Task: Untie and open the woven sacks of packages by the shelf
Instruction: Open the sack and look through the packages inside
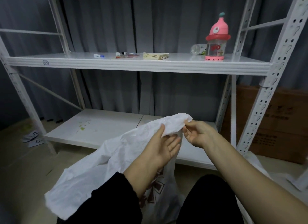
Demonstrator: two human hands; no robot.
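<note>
A white woven sack [103, 162] with a reddish print low on its front stands in front of me, before the white shelf [140, 65]. Its crumpled top edge is lifted toward the lower shelf board. My left hand [164, 144] lies flat under that raised edge, palm up, with the thumb pressed on the fabric. My right hand [195, 133] pinches the edge's tip between thumb and fingers. No tie or string shows on the sack, and its contents are hidden. Another piece of white sack [256, 165] lies behind my right forearm.
On the upper shelf board lie a pink bottle [216, 40], a toppled clear bottle [197, 49], a paper pad [155, 55] and pens [126, 54]. Cardboard boxes [276, 123] stand at the right. Numbered paper slips [34, 138] lie on the floor left. A dark curtain hangs behind.
</note>
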